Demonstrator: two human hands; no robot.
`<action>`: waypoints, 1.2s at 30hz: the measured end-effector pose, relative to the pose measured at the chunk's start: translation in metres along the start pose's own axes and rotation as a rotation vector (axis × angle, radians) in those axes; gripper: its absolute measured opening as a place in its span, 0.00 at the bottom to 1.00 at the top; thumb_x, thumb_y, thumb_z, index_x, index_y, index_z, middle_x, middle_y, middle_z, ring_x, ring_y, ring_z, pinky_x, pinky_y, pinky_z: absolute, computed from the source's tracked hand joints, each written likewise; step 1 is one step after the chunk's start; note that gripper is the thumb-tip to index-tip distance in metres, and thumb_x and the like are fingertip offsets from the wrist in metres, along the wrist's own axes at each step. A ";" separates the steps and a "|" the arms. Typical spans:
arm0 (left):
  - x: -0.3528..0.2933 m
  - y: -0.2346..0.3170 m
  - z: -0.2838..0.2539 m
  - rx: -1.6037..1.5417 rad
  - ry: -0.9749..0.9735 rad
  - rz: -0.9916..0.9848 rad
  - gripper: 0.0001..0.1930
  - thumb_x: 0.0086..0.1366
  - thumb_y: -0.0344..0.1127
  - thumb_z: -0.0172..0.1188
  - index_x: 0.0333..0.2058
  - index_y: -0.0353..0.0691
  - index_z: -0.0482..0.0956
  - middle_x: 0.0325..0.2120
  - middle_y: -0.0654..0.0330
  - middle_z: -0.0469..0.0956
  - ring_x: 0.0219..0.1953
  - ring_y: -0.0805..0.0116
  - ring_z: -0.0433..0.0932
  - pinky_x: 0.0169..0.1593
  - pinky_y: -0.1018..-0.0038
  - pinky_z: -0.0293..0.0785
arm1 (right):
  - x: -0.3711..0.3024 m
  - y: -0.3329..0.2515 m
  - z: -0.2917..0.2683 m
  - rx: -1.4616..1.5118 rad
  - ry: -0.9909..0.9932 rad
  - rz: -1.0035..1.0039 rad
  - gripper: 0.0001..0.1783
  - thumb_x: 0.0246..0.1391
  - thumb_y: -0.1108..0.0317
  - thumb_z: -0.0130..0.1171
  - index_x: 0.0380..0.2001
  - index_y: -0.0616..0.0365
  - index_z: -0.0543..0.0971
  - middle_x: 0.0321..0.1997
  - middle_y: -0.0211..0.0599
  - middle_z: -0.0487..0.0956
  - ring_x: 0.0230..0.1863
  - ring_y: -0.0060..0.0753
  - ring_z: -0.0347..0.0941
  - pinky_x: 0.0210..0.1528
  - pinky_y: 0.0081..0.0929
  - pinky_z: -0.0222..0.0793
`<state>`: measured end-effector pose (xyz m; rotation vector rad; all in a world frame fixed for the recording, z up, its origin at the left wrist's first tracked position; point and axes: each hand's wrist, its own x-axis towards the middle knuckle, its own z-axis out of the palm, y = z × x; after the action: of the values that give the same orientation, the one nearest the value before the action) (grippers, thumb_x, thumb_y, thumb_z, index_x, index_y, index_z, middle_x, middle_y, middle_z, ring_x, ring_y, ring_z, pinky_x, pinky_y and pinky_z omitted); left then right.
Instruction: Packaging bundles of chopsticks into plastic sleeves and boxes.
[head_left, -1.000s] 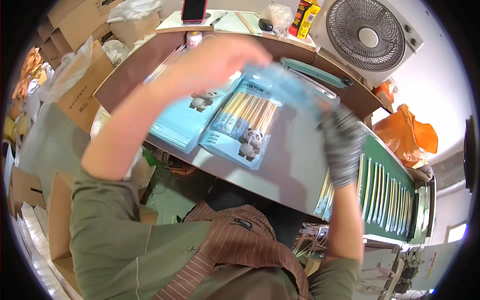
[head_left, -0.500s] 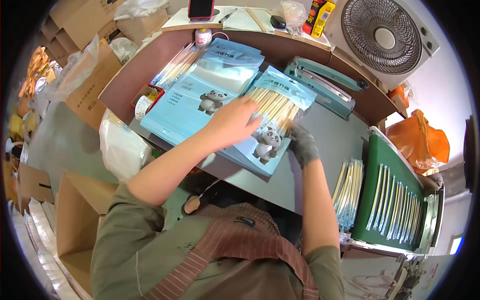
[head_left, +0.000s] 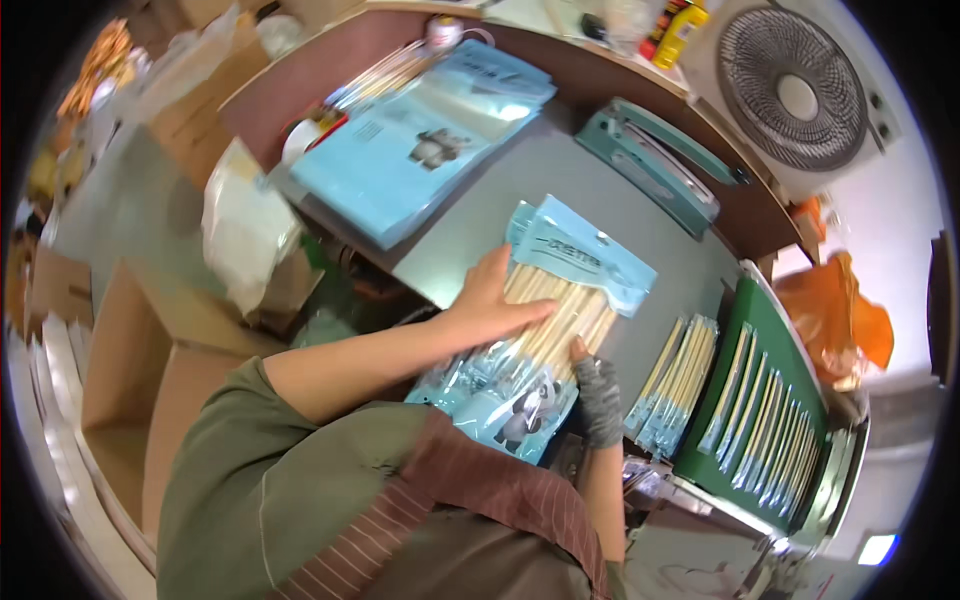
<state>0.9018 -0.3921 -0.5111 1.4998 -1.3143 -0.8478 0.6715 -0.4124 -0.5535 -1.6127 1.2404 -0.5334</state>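
Observation:
A pale blue, clear-fronted bag of chopsticks with a panda print stands tilted over the table's near edge, close to my body. My left hand grips its left side, thumb lying across the front. On its lower right side, my right hand, in a grey fingerless glove, has closed with the thumb showing and the other fingers mostly hidden. Behind the bag's upper left, another blue edge peeks out; whether it is a second bag I cannot tell. A stack of flat blue bags lies at the table's far left.
A teal bag sealer lies at the back of the grey table. To the right, wrapped chopsticks sit beside a green conveyor belt carrying several more. A fan stands far right; an open cardboard box is at left.
The chopstick bag has come off the flat stack, nearer my body, tilting over the table edge. Both hands moved with it. The view has shifted slightly.

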 end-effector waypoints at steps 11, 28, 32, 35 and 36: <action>-0.130 -0.024 -0.027 -0.945 -0.121 -0.271 0.52 0.45 0.52 0.68 0.59 0.31 0.46 0.59 0.45 0.51 0.60 0.59 0.53 0.59 0.70 0.54 | -0.086 -0.094 0.047 0.700 -0.471 0.402 0.38 0.46 0.54 0.59 0.55 0.64 0.59 0.53 0.47 0.65 0.49 0.41 0.65 0.45 0.37 0.67; -0.394 -0.061 -0.390 -1.341 1.012 -0.383 0.22 0.54 0.34 0.58 0.47 0.33 0.67 0.37 0.52 0.76 0.36 0.60 0.77 0.45 0.64 0.75 | -0.031 -0.326 0.453 0.166 -1.360 -0.029 0.35 0.48 0.69 0.57 0.59 0.61 0.57 0.47 0.44 0.72 0.47 0.32 0.69 0.46 0.27 0.68; -0.430 -0.152 -0.408 -1.330 1.016 -0.574 0.20 0.55 0.32 0.55 0.47 0.33 0.67 0.38 0.51 0.75 0.37 0.59 0.77 0.46 0.63 0.74 | -0.005 -0.308 0.435 0.418 -1.385 0.069 0.40 0.48 0.68 0.56 0.62 0.55 0.50 0.58 0.53 0.61 0.51 0.43 0.67 0.49 0.35 0.67; -0.427 -0.227 -0.401 -1.223 0.947 -0.785 0.18 0.55 0.31 0.52 0.46 0.33 0.68 0.38 0.51 0.75 0.37 0.59 0.78 0.45 0.63 0.75 | 0.039 -0.284 0.398 0.411 -1.156 0.053 0.42 0.46 0.68 0.57 0.63 0.54 0.49 0.57 0.52 0.62 0.51 0.41 0.68 0.47 0.31 0.69; -0.422 -0.255 -0.393 -1.231 0.942 -0.867 0.18 0.55 0.32 0.52 0.45 0.34 0.69 0.37 0.52 0.75 0.35 0.59 0.78 0.43 0.63 0.75 | 0.051 -0.275 0.387 0.401 -1.083 0.027 0.42 0.46 0.69 0.56 0.63 0.53 0.49 0.57 0.52 0.63 0.50 0.40 0.68 0.47 0.30 0.70</action>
<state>1.2709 0.0974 -0.6587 1.0617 0.6025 -0.9571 1.1281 -0.2948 -0.4793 -1.2191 0.3034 0.1408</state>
